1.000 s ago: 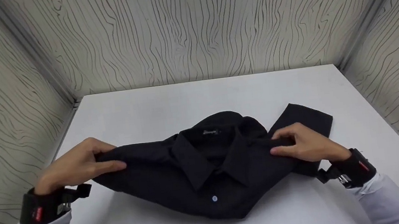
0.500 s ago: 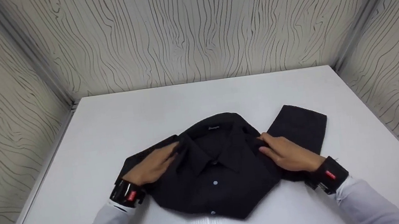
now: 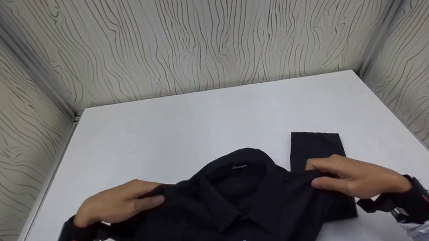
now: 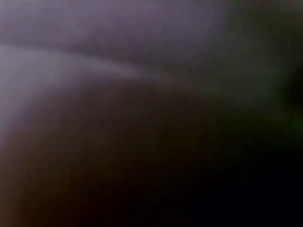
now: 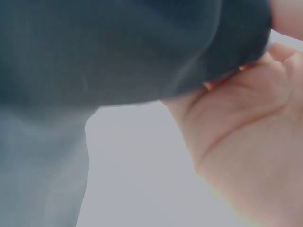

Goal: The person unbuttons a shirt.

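Note:
A black collared shirt (image 3: 186, 228) with pale buttons spreads across the lower middle of the head view, collar toward the back. My left hand (image 3: 120, 202) pinches the cloth at the shoulder on the left side. On the other shoulder, my right hand (image 3: 360, 176) grips the fabric between thumb and fingers. A sleeve (image 3: 316, 147) lies flat on the table behind that hand. In the right wrist view, dark cloth (image 5: 118, 52) hangs over the curled fingers beside the palm (image 5: 255, 127). The left wrist view is too dark and blurred to make out. The shirt's lower part runs out of frame.
The white table (image 3: 183, 128) reaches back to a wood-grain patterned wall (image 3: 204, 32). Similar panels stand at the left and right, with grey metal posts (image 3: 392, 15) in the corners. Each wrist wears a black strap (image 3: 76, 237).
Both hands shifted inward along the shirt, then spread apart again with new grips at the shoulders. The shirt has come nearer to me, and the right sleeve has swung straighter.

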Motion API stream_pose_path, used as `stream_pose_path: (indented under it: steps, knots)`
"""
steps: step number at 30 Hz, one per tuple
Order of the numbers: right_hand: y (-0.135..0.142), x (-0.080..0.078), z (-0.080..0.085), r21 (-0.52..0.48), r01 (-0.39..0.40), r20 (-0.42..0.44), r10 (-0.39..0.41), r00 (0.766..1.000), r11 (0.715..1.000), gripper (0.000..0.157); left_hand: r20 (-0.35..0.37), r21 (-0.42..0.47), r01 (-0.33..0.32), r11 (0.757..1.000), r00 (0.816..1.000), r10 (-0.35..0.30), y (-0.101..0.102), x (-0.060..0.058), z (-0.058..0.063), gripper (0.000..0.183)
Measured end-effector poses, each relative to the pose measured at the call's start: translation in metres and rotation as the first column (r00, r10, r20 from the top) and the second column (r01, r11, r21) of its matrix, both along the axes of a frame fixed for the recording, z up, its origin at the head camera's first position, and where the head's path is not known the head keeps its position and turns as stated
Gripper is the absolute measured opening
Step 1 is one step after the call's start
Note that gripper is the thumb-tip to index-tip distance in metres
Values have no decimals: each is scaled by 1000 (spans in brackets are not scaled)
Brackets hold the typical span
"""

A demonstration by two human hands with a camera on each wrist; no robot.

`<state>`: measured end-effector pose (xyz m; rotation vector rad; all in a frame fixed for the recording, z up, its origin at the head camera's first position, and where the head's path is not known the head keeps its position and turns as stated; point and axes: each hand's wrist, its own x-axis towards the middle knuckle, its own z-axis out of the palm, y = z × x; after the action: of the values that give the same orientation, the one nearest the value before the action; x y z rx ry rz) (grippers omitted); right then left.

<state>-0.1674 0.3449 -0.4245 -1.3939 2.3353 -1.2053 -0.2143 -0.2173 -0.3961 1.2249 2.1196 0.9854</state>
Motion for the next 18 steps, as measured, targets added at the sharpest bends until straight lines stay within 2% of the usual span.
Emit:
stream_pose_path:
  steps: [2,4,5,7,8,9,10,12,15,16,17,18]
  knots:
    - [8,3,15,-53,-25,10,25,1000,998,35,-20,81,0,997,1000,2,-17,7,19,31]
    - [14,3,32,-95,-10,4,10,1000,995,38,-76,139,-51,989,995,62,-31,8,38,30]
    - [16,0,41,-98,26,6,-26,1000,995,38,-116,157,-94,983,987,113,-37,6,46,28]
    - [21,-12,57,-87,133,15,-132,991,987,32,-192,168,-224,960,948,255,-46,-4,60,22]
    - [21,-21,63,-77,203,34,-201,979,976,27,-225,167,-300,939,916,332,-48,-12,65,19]
    - [21,-32,68,-60,277,60,-274,960,959,20,-255,167,-375,912,877,408,-50,-23,68,15]
    - [21,-46,71,-37,358,83,-354,932,933,14,-288,178,-442,879,831,476,-50,-36,68,13]
    - [18,-78,69,3,502,123,-498,858,865,11,-314,201,-572,796,732,605,-45,-66,62,13]
    - [13,-126,51,54,683,128,-683,719,729,23,-292,284,-699,657,590,753,-28,-112,35,22]
    - [12,-139,42,56,730,115,-731,673,681,26,-274,304,-726,616,553,787,-22,-125,22,24]
    - [11,-150,32,59,764,107,-765,636,643,29,-242,311,-751,583,531,812,-17,-135,10,27]
    - [11,-157,22,67,785,105,-786,609,616,33,-201,307,-770,559,522,829,-12,-143,-3,30]
